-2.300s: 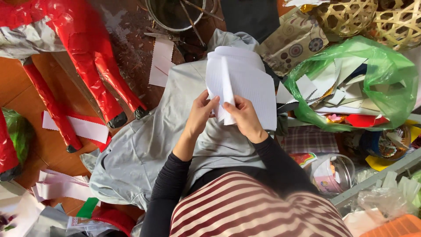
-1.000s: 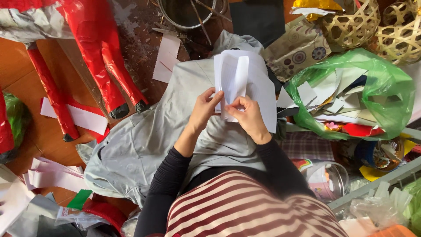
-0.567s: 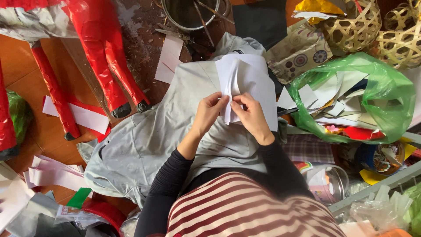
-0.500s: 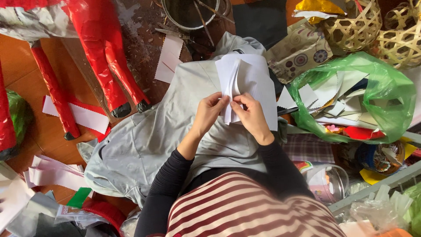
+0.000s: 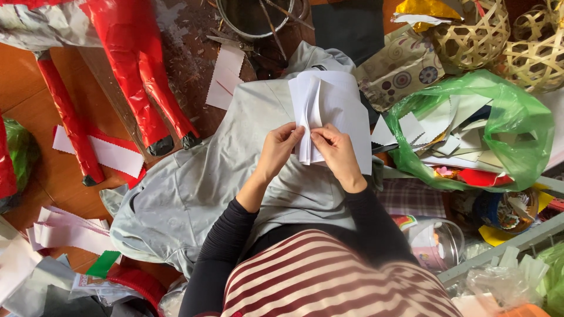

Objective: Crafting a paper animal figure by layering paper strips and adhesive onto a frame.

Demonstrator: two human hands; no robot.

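Note:
A stack of white paper sheets (image 5: 335,108) lies over my lap on a grey cloth (image 5: 200,188). My left hand (image 5: 281,147) pinches the lower left edge of a raised fold in the sheets. My right hand (image 5: 335,149) grips the same fold from the right, thumb on top. Both hands meet at the bottom of the paper, fingers closed on it. Black sleeves and a red-and-white striped top fill the bottom of the view.
A red paper-covered animal figure (image 5: 135,64) stands at the upper left. A green plastic bag (image 5: 517,117) holding paper scraps lies to the right, with woven bamboo balls (image 5: 476,35) behind it. A metal bowl (image 5: 258,14) sits at the top. White paper strips (image 5: 100,149) lie on the floor.
The paper went from flatter sheets held up to a pleated fold gathered between both hands. My hands drew closer together at the paper's lower edge.

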